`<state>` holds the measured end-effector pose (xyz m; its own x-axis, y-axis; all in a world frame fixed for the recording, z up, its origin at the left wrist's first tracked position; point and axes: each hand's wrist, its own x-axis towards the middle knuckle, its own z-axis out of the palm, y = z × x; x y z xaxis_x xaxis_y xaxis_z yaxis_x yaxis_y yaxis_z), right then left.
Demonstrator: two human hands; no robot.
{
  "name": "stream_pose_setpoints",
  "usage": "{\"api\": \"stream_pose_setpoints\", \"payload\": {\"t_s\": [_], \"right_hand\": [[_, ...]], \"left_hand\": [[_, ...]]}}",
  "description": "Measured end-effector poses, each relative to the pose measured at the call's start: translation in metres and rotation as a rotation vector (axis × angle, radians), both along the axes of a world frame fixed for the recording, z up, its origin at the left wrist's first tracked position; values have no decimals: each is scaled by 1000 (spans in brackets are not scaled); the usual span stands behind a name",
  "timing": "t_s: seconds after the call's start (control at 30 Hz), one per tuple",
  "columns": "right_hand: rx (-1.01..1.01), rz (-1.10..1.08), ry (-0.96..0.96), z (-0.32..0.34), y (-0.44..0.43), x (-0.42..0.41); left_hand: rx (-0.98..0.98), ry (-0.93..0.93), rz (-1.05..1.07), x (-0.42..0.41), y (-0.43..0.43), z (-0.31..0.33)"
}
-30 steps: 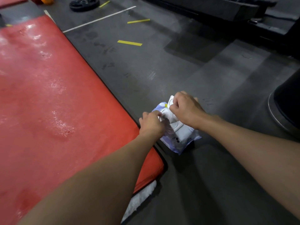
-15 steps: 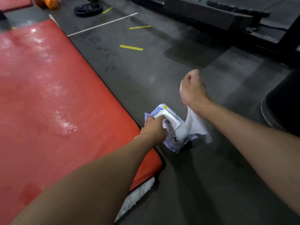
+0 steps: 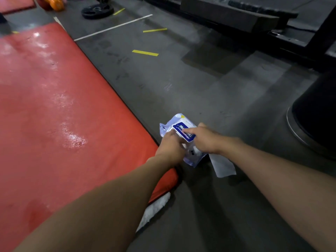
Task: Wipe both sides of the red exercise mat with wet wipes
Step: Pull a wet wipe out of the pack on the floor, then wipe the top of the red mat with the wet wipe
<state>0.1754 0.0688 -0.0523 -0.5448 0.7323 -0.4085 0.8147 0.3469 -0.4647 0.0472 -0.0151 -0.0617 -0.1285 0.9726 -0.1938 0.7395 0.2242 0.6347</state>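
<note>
Beside red mat (image 3: 54, 106), blue-labelled wipes pack (image 3: 172, 124)

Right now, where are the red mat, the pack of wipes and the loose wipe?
red mat (image 3: 54, 106): head view, on its shiny top surface.
wipes pack (image 3: 177, 126): head view, on its blue label.
loose wipe (image 3: 222, 166): head view, on its free lower end.

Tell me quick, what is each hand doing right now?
Left hand: grips the wipes pack, steadying it on the floor.
Right hand: holds a loose wet wipe, forefinger pressing the pack's blue flap.
</note>
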Motion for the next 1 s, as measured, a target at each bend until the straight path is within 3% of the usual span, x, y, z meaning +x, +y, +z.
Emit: {"api": "stream_pose_setpoints", "payload": {"t_s": [0.1, 0.23, 0.37, 0.47, 0.57, 0.67, 0.8, 0.87, 1.0], "right_hand": [[33, 14, -11, -8, -7, 1], [105, 99, -94, -18, -17, -3], [94, 133, -188, -9, -19, -10], [171, 30, -46, 9, -24, -29], [44, -183, 243, 27, -38, -68], [-177, -235, 275, 39, -58, -95], [-207, -302, 264, 31, -77, -98], [-101, -202, 197, 16, -88, -101], [323, 110, 54, -18, -114, -97]], "left_hand": [[166, -100, 305, 1, -5, 3], [-1, 79, 51, -3, -13, -7], [-144, 306, -27, -5, -13, -7], [-111, 223, 63, -7, -15, 2], [-96, 234, 184, -18, -33, 9], [-235, 324, 263, -37, -59, 16], [-379, 354, 217, -66, -75, 27], [-377, 320, 133, -83, -83, 22], [-510, 370, -119, -106, -108, 17]]}}
